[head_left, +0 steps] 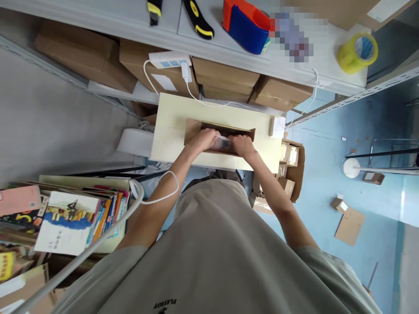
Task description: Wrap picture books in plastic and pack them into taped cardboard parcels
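An open cardboard box (pixel 194 131) with its flaps up rests on a cream tabletop (pixel 170 131) before me. A clear plastic-wrapped packet (pixel 223 143) is in the box opening, its contents too blurred to make out. My left hand (pixel 207 138) grips the packet's left end, fingers curled. On the other end, my right hand (pixel 242 145) is closed, its fingertips partly hidden inside the box. A small white box (pixel 277 127) stands at the tabletop's right end.
Above, a grey shelf (pixel 131 22) holds a utility knife (pixel 198 19), a blue-and-red tape dispenser (pixel 247 28) and yellow tape (pixel 356 52). A power strip (pixel 170 60) with a white cable sits below it. Books (pixel 68 222) are at left, a carton of small boxes (pixel 296 172) at right.
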{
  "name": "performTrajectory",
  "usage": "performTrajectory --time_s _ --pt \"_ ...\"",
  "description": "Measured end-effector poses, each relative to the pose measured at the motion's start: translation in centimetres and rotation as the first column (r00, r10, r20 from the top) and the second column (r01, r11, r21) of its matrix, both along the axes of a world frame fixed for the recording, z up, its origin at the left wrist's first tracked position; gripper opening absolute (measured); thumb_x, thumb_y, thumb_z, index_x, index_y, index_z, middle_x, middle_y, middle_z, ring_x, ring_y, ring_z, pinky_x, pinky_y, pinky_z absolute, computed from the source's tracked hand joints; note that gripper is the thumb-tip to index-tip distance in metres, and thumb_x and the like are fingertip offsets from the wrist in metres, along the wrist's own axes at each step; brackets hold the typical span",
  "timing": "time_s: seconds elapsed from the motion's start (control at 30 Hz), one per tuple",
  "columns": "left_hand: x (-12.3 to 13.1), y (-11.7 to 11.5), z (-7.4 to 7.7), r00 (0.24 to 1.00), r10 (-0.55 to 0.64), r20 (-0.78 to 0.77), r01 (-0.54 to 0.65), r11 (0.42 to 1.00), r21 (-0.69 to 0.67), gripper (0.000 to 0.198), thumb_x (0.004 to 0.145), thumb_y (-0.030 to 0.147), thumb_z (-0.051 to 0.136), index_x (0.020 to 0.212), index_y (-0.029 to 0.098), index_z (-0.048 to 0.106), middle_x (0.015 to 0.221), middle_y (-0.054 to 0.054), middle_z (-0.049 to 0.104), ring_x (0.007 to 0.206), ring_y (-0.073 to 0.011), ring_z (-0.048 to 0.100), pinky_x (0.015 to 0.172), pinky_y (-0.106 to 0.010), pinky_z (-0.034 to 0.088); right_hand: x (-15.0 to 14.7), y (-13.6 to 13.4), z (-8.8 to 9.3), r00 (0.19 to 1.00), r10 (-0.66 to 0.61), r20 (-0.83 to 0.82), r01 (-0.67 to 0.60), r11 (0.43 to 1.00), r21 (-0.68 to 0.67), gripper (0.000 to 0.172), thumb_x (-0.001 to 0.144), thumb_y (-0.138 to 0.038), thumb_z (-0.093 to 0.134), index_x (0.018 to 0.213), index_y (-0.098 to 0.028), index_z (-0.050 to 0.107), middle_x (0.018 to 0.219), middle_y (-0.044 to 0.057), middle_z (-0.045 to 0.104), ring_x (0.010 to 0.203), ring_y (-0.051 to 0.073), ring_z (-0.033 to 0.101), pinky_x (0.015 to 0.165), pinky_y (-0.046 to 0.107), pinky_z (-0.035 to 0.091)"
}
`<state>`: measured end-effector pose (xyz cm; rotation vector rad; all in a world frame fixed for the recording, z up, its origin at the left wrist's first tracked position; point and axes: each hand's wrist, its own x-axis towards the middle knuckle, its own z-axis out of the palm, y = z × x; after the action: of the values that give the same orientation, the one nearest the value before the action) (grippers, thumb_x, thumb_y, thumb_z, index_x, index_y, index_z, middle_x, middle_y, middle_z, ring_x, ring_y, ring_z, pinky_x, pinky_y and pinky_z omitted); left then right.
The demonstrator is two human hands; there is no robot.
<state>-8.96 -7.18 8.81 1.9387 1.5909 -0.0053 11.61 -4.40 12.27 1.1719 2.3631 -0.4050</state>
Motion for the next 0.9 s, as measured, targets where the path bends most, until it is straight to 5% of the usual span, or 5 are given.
performTrajectory --time_s 0.23,0.4,0.53,0.73,0.9 --pt "-1.4 -2.1 -0.9 0.982 0.168 0.085 -0.18 0.972 0.152 0.054 0.103 0.017 0.073 0.157 0.017 0.071 0.159 -0.019 0.073 0.151 -0.0389 0.067 0.132 -0.053 0.05 1.7 -0.2 0.2 0.984 -0.061 -0.169 0.071 0.996 0.057 0.05 0.114 -0.014 0.052 0.162 -0.012 0.066 0.156 0.022 0.074 0.146 0.037 0.069 0.126 0.051 0.051" --pt "-4.0 -6.8 -0.9 0.799 0.568 0.198 -0.602 0.752 0.269 0.1 0.091 0.037 0.095 0.176 0.016 0.045 0.183 -0.027 0.043 0.171 -0.0507 0.039 0.14 -0.069 0.036 6.0 1.0 -0.6 0.887 -0.205 -0.414 0.319 0.92 0.228 0.043 0.111 -0.021 0.058 0.152 -0.021 0.073 0.179 0.019 0.052 0.161 0.046 0.049 0.127 0.069 0.05" --pt "-3.6 -9.3 -1.3 0.751 0.608 0.258 -0.653 0.741 0.156 0.099 0.094 0.042 0.092 0.176 0.016 0.042 0.17 -0.026 0.058 0.164 -0.0476 0.052 0.139 -0.064 0.041 6.8 1.6 -2.3 0.821 -0.336 -0.461 0.426 0.899 0.104 0.047 0.109 -0.022 0.061 0.154 -0.021 0.072 0.168 0.02 0.057 0.132 0.039 0.074 0.117 0.06 0.063" --pt "-3.0 -9.8 -2.9 0.719 0.627 0.3 -0.678 0.728 0.104 0.118 0.084 0.054 0.1 0.177 0.014 0.04 0.186 -0.031 0.035 0.177 -0.0518 0.029 0.143 -0.068 0.03 5.8 0.3 -4.1 0.713 -0.416 -0.564 0.506 0.863 0.003 0.099 0.108 -0.044 0.066 0.19 -0.031 0.01 0.176 0.024 0.049 0.095 0.031 0.084 0.103 0.06 0.07" --pt "-4.3 -9.4 -3.5 0.595 0.725 0.347 -0.771 0.637 -0.009 0.09 0.099 0.049 0.084 0.173 0.016 0.045 0.163 -0.027 0.066 0.153 -0.0416 0.066 0.129 -0.058 0.053 6.5 0.5 -5.4 0.645 -0.438 -0.626 0.535 0.844 -0.039 0.104 0.111 -0.058 0.059 0.189 -0.028 -0.002 0.168 0.025 0.06 0.099 0.036 0.084 0.103 0.059 0.068"
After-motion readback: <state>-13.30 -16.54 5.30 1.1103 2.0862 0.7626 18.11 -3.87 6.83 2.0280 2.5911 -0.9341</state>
